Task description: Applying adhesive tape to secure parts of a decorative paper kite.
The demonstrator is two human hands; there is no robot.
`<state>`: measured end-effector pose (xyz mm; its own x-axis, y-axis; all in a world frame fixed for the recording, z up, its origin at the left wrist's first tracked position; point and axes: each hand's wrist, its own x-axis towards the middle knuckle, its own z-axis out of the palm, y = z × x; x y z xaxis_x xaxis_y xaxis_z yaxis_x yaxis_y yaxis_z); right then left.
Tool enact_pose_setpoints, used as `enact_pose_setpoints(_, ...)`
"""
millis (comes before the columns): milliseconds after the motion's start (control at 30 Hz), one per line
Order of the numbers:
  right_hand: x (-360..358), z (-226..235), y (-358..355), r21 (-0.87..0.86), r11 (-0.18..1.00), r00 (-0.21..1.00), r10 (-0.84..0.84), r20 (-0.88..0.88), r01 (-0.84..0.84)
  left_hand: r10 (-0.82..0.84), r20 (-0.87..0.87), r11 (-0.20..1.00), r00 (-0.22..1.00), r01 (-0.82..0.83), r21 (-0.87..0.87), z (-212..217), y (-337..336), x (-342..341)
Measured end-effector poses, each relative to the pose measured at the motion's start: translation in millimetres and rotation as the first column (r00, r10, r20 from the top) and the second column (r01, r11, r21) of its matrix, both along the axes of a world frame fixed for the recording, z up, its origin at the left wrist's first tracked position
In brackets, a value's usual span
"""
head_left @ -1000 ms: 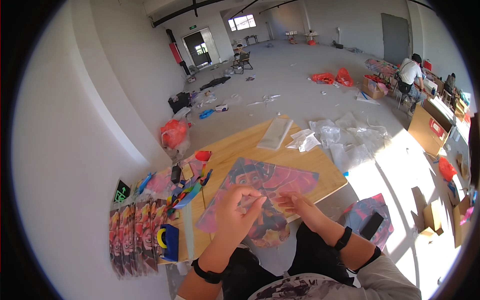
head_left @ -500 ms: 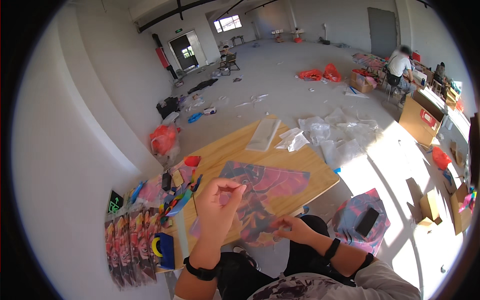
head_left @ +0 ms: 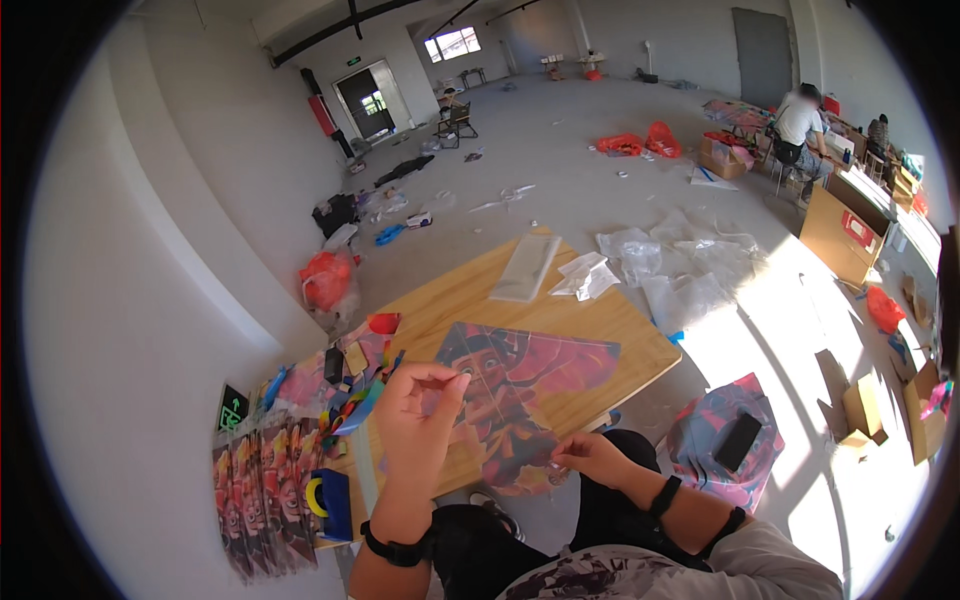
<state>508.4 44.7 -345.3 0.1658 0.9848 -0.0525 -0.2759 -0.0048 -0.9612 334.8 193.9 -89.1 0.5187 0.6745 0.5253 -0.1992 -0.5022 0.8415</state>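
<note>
A thin sheet (head_left: pixel 570 360) with a colourful printed figure, pointed at its right end, lies on the wooden table before me. My left hand (head_left: pixel 425 405) is raised over the sheet's left part, thumb and forefinger pinched together; anything between them is too fine to make out. At the sheet's lower right edge, my right hand (head_left: pixel 597 460) has its fingertips pressed together. A tiny pale spot shows at those fingertips, too small to name. Whether they grip the sheet's edge itself is unclear.
The wooden table (head_left: pixel 440 295) bears a clear plastic sleeve (head_left: pixel 525 268) and crumpled white plastic (head_left: pixel 585 276). Left are rainbow ribbons (head_left: pixel 365 405), a blue tape dispenser (head_left: pixel 338 505) and packed prints (head_left: pixel 262 500). A black phone-like object (head_left: pixel 737 443) rests on folded printed material (head_left: pixel 690 440). Someone (head_left: pixel 798 125) sits far right.
My left hand has shifted slightly left, still pinched. The right hand's fingertips have drawn together at the sheet's edge. The printed sheet lies in about the same place.
</note>
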Motion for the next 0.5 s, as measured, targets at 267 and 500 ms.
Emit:
enact_pose_setpoints(267,8.2,15.9,-21.0,-0.086,0.99,0.988,-0.102,0.119,0.112,0.104,0.09,0.991,0.99,-0.111,0.071,-15.3,22.2,3.6)
enact_pose_setpoints(500,24.5,16.9,-37.6,-0.129,0.946,0.943,-0.271,0.195,0.299,0.143,0.16,0.989,0.977,-0.134,-0.062,-36.8,29.7,28.6)
